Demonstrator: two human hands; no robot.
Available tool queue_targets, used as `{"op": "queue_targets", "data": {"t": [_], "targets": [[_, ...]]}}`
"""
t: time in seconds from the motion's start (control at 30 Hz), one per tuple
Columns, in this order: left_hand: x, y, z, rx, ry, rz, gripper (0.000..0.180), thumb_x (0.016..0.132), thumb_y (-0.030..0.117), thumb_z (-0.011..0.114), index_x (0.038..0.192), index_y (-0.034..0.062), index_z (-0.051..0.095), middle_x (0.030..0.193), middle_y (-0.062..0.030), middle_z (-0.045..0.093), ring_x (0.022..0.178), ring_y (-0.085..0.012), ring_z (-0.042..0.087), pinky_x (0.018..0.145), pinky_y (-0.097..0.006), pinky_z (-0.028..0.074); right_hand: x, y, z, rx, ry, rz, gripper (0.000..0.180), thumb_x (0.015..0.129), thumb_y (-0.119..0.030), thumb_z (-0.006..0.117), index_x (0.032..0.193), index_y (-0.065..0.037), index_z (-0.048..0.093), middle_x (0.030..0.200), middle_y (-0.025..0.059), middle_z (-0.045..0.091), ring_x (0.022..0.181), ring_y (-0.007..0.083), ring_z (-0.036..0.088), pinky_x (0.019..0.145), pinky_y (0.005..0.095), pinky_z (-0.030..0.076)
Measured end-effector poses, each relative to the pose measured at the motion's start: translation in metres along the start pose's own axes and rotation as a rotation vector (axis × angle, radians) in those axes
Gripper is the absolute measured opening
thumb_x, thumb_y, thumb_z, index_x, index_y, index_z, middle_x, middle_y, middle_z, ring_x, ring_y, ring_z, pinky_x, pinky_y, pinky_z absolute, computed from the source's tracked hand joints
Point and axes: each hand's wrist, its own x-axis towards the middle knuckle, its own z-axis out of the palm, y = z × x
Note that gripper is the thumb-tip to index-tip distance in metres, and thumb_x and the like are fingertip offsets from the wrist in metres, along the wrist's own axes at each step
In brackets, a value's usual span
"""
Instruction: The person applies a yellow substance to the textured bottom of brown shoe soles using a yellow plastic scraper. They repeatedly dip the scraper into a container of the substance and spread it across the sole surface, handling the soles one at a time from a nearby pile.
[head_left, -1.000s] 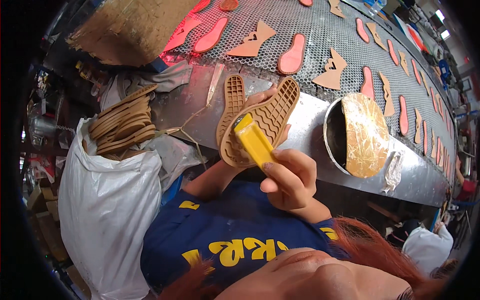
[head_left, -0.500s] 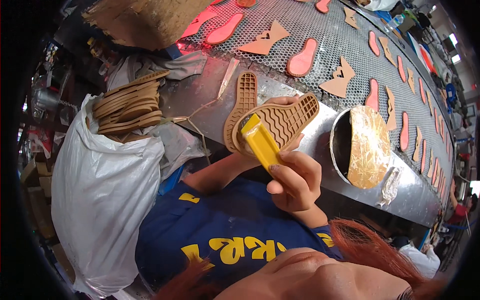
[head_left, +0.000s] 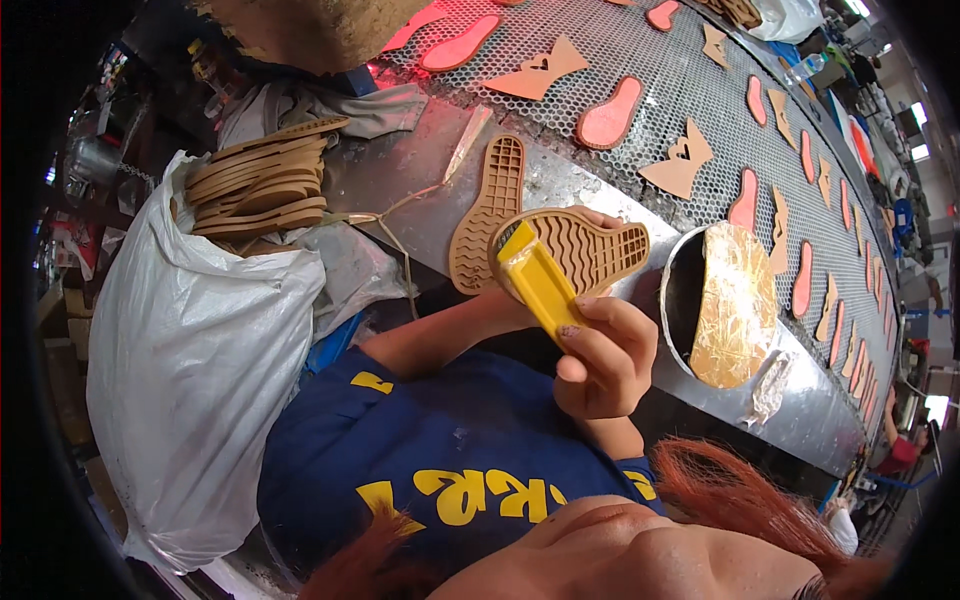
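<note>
My left hand (head_left: pixel 598 217) is closed round a tan shoe sole (head_left: pixel 598 252); it is mostly hidden behind the sole, with fingers showing at its upper edge. The patterned tread, with wavy ridges and a grid, faces up. Between the thumb and fingers of my right hand (head_left: pixel 612 350) is a flat yellow brush (head_left: pixel 545 285), slanted across the sole's rounded left end. Its bristles are mostly hidden, so contact with the sole is unclear. A second tan sole (head_left: pixel 486 215) lies tread up on the metal ledge, just behind and left of the held one.
Pink insoles (head_left: pixel 610 112) and tan cut pieces (head_left: pixel 680 160) lie in rows on a mesh conveyor (head_left: pixel 560 30). A round container (head_left: pixel 668 290) with a gold-coloured cover stands on the metal ledge (head_left: pixel 430 150). At left, a white sack (head_left: pixel 200 390) bears stacked soles (head_left: pixel 265 185).
The held sole, the brush and my right hand have shifted slightly right and down in the picture. The sole has turned a little, its gridded end now lower. Both hands keep their hold.
</note>
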Motion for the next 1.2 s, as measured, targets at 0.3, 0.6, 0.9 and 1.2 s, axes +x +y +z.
{"op": "queue_targets", "data": {"t": [0.3, 0.6, 0.9, 1.2], "targets": [[0.002, 0.018, 0.012, 0.806, -0.065, -0.186, 0.050, 0.095, 0.038, 0.040, 0.125, -0.0030, 0.039, 0.128, -0.0208, 0.044, 0.118, -0.0270, 0.048, 0.100, -0.039, 0.042, 0.005, 0.011, -0.006, 0.115, -0.124, 0.015, 0.026, 0.086, -0.025, 0.063, 0.094, -0.002, 0.053, 0.104, 0.0190, 0.056, 0.083, 0.0262, 0.061, 0.068, 0.0323, 0.052], [-0.007, 0.018, 0.014, 0.080, 0.052, -0.222, 0.039, 0.094, 0.026, 0.048, 0.126, 0.0076, 0.036, 0.131, -0.0141, 0.042, 0.127, -0.0241, 0.040, 0.108, -0.040, 0.033, 0.011, 0.020, -0.028, 0.141, -0.305, 0.056, 0.024, 0.086, -0.023, 0.062, 0.091, -0.002, 0.052, 0.103, 0.0180, 0.058, 0.087, 0.0277, 0.061, 0.071, 0.0338, 0.051], [-0.007, 0.045, 0.006, 0.294, 0.090, -0.261, 0.091, 0.087, 0.067, 0.034, 0.139, -0.0066, 0.023, 0.101, -0.0129, 0.061, 0.085, -0.0160, 0.062, 0.077, -0.030, 0.051, -0.003, 0.047, -0.038, 0.109, 0.280, 0.201, 0.036, 0.074, -0.002, 0.074, 0.093, -0.006, 0.044, 0.103, 0.0157, 0.052, 0.094, 0.0205, 0.053, 0.081, 0.0285, 0.045], [-0.002, 0.053, 0.036, 0.333, 0.132, -0.348, 0.092, 0.085, 0.073, 0.018, 0.137, -0.0015, 0.031, 0.127, -0.0258, 0.047, 0.055, -0.0083, 0.049, 0.049, -0.021, 0.049, 0.012, 0.075, -0.017, -0.117, 0.244, 0.190, 0.020, 0.075, 0.012, 0.060, 0.090, 0.000, 0.060, 0.090, 0.0138, 0.066, 0.077, 0.0253, 0.065, 0.066, 0.0304, 0.053]]}}
